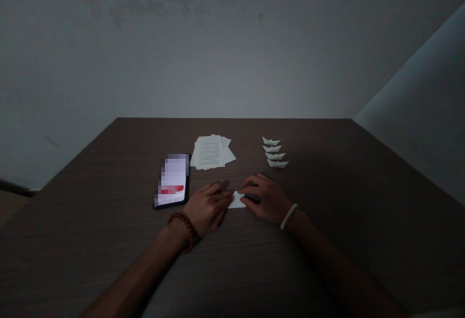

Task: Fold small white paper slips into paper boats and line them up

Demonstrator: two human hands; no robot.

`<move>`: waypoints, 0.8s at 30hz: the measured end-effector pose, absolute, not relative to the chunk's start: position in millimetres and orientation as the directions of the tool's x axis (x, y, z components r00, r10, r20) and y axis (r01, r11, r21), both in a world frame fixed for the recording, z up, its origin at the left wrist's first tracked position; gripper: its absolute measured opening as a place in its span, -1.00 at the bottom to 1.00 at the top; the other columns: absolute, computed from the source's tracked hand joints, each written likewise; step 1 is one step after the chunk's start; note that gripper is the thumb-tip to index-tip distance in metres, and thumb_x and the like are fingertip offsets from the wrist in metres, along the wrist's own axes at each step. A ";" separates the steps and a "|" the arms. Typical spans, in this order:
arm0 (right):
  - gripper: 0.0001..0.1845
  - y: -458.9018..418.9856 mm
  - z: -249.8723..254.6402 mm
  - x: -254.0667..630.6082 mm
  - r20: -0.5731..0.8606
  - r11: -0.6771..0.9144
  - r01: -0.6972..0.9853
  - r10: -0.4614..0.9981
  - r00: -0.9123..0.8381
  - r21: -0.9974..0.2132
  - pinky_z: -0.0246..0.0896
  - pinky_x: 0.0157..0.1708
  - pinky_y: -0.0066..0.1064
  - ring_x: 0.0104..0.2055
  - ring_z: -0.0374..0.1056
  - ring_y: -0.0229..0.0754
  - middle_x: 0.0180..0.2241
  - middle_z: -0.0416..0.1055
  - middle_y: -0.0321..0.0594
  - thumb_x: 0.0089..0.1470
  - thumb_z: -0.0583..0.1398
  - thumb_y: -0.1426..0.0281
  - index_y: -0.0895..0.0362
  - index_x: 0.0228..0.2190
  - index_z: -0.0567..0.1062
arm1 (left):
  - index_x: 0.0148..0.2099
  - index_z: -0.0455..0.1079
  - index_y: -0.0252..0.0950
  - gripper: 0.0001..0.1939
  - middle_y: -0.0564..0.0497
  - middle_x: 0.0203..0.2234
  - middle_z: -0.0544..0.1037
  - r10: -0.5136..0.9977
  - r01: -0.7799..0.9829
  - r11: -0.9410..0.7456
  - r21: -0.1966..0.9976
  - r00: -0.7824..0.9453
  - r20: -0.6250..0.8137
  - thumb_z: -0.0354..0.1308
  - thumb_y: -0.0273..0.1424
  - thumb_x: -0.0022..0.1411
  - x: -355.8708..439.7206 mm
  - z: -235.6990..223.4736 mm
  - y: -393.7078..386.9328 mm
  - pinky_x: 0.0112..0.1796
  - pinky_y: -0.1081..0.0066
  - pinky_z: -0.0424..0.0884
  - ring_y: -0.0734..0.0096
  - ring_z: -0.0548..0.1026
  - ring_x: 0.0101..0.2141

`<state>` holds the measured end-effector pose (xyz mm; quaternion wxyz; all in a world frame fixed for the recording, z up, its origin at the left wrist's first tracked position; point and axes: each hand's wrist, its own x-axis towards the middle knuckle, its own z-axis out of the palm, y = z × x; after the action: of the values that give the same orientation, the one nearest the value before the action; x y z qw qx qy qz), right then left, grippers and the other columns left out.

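A small piece of folded white paper (237,200) lies flat on the dark table between my hands. My left hand (209,205), with a brown beaded bracelet at its wrist, holds the left side of the paper, its fingertips closed over the upper left corner. From the other side, the thumb and fingers of my right hand (267,197) pinch the paper's right part. A pale beaded bracelet circles that wrist. My fingers cover both side edges of the paper, so its exact folds are hard to make out.
Several folded paper boats (275,156) stand in a column beyond my right hand. A loose stack of printed paper sheets (209,152) lies further back, left of centre. Beside it is a phone (172,181) with its screen lit. The table (145,134) meets a grey wall behind.
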<state>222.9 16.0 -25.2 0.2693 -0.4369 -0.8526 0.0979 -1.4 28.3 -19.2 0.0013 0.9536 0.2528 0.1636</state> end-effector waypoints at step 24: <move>-0.81 12.5 -17.4 220.0 0.341 0.600 0.716 0.797 -0.498 -0.357 0.18 -0.19 -0.29 -0.19 0.22 -0.14 -0.22 0.35 -0.18 0.08 0.21 0.41 0.05 -0.21 0.52 | -0.24 0.47 -0.33 -0.80 -0.10 -0.21 0.56 0.492 0.530 -0.848 -0.002 0.790 0.366 0.01 -0.46 0.21 0.9 -14.3 22.5 -0.33 0.22 0.38 0.18 0.38 -0.27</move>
<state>220.0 12.5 -17.4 0.2409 -0.4391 -0.8614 0.0842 0.9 22.5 -14.3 -0.0524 0.9445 0.2705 0.1789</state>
